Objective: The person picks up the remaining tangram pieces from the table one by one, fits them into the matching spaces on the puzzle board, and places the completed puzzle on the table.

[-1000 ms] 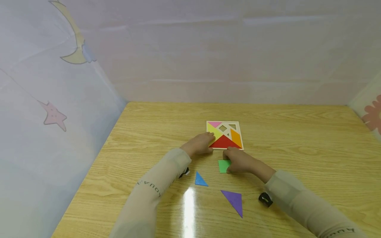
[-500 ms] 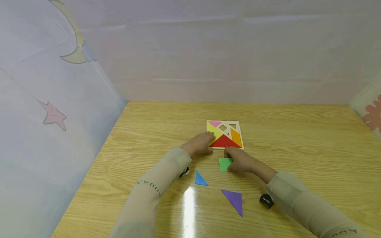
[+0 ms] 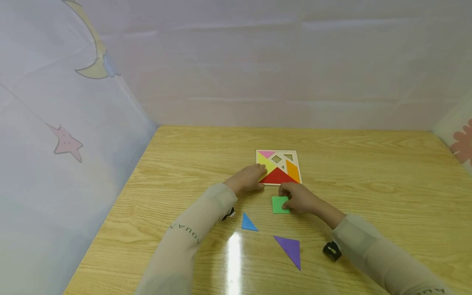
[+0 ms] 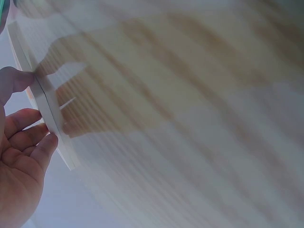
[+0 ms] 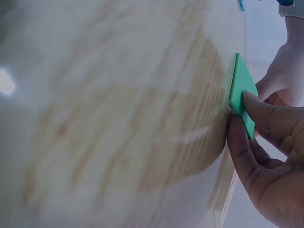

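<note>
A wooden tangram board (image 3: pixel 283 159) lies mid-table with pink, yellow, red and orange pieces set in it and several cut-outs showing bare. My left hand (image 3: pixel 248 178) holds its near left corner, fingertips over the yellow piece (image 3: pixel 264 159) and thumb at the near edge. In the left wrist view, bent fingers and thumb (image 4: pixel 19 81) meet the board's side. Just in front of the board, my right hand (image 3: pixel 300 198) pinches a green square piece (image 3: pixel 278 205). The right wrist view shows the green square tilted off the tabletop, thumb on one face and fingers behind.
A small blue triangle (image 3: pixel 248 223) and a larger purple triangle (image 3: pixel 293 249) lie on the wooden table (image 3: pixel 184 164) nearer me. A black wrist camera (image 3: pixel 332 251) hangs under the right sleeve. A pale printed cloth (image 3: pixel 236 82) stands behind the table.
The right hand has shifted slightly to the right, and more of the green square now shows, with the thumb over its face. The left hand and board have stayed put.
</note>
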`<state>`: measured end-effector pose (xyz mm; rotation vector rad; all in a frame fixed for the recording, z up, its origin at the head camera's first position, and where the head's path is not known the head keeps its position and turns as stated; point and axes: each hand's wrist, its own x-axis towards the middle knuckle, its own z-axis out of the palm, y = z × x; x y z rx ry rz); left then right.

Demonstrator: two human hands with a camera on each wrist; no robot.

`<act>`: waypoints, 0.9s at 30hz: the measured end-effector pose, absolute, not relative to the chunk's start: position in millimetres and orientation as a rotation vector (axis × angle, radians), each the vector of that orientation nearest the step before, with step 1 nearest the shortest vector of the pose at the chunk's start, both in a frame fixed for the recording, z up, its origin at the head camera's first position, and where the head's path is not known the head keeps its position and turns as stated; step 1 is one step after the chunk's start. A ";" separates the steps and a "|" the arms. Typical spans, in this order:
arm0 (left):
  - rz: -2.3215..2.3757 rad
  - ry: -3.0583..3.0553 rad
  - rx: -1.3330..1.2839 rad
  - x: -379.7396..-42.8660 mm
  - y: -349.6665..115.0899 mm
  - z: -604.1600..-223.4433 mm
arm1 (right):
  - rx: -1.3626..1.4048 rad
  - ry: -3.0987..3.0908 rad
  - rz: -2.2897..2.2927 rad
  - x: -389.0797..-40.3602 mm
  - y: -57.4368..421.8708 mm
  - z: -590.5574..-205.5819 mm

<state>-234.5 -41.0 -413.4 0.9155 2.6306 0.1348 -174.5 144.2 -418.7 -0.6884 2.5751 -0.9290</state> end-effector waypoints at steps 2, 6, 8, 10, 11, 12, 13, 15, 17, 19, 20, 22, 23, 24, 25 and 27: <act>0.138 2.632 0.915 -234.5 -40.8 -413.6 | -0.674 2.569 -0.955 -174.2 145.4 -418.7; 0.144 2.632 0.908 -234.5 -40.5 -414.0 | -0.651 2.571 -0.989 -173.0 147.6 -418.5; 0.144 2.631 0.908 -234.6 -40.4 -413.9 | -0.633 2.577 -1.005 -172.4 149.1 -418.7; 0.145 2.630 0.905 -234.7 -40.5 -413.6 | -0.611 2.573 -1.032 -171.9 150.8 -418.8; 0.145 2.629 0.904 -234.8 -40.6 -413.6 | -0.597 2.566 -1.052 -171.8 151.7 -419.1; 0.141 2.628 0.905 -234.9 -40.7 -413.6 | -0.577 2.553 -1.080 -171.9 152.6 -419.4; 0.137 2.627 0.905 -234.9 -40.8 -413.6 | -0.555 2.536 -1.113 -172.0 153.6 -419.7; 0.131 2.629 0.906 -235.2 -40.9 -414.1 | -0.508 2.498 -1.183 -172.2 155.1 -420.3; 0.128 2.630 0.906 -235.3 -40.9 -414.4 | -0.471 2.467 -1.240 -172.4 156.5 -420.6; 0.130 2.631 0.906 -235.4 -40.7 -414.6 | -0.449 2.452 -1.281 -172.8 157.5 -420.3; 0.131 2.631 0.906 -235.5 -40.5 -414.8 | -0.442 2.454 -1.292 -173.3 157.9 -420.2; 0.137 2.629 0.904 -235.4 -40.3 -414.6 | -0.426 2.461 -1.299 -174.0 158.5 -418.7; 0.136 2.629 0.908 -235.3 -40.3 -414.5 | -0.422 2.473 -1.298 -174.6 158.8 -417.9; 0.135 2.630 0.912 -235.2 -40.2 -414.5 | -0.401 2.471 -1.307 -175.4 159.2 -417.4; 0.134 2.631 0.918 -235.2 -40.2 -414.5 | -0.382 2.471 -1.313 -176.2 159.6 -416.8; 0.136 2.634 0.930 -235.0 -40.5 -414.3 | -0.353 2.469 -1.325 -177.8 160.7 -416.0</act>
